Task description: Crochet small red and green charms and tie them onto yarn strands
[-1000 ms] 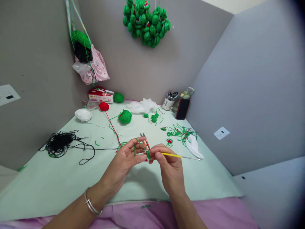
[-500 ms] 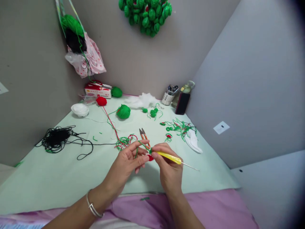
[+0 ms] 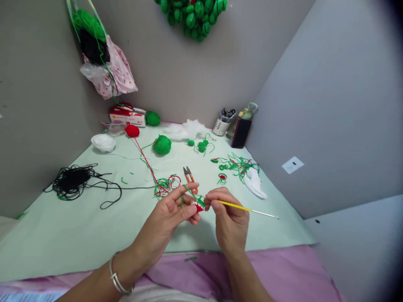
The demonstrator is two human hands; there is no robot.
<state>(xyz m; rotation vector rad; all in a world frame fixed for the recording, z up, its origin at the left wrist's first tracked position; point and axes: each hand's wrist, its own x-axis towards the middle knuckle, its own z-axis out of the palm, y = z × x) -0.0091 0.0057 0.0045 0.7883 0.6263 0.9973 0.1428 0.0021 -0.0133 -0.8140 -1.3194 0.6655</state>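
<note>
Between thumb and fingers, my left hand [image 3: 168, 216] pinches a small red, white and green crochet piece [image 3: 199, 204], with green yarn running over its raised index finger. My right hand [image 3: 231, 220] is closed on a crochet hook with a yellow handle [image 3: 236, 205]. The hook's thin front end reaches left to the green edge of the piece, and its other metal end points right. Just beyond my fingers lie small orange-handled snips [image 3: 190, 180], blades pointing away.
Tangled yarn scraps [image 3: 163, 187] lie left of the snips, black yarn [image 3: 74, 180] farther left. Green [image 3: 162, 144] and red yarn balls [image 3: 132, 131], white stuffing [image 3: 189, 130], a phone [image 3: 241, 133] and a pen cup [image 3: 223, 124] stand behind. Green pieces [image 3: 236, 165] lie right.
My right hand has moved right, away from my left, and the hook has drawn outward with it. More of the crochet piece shows. The camera view has shifted slightly.
</note>
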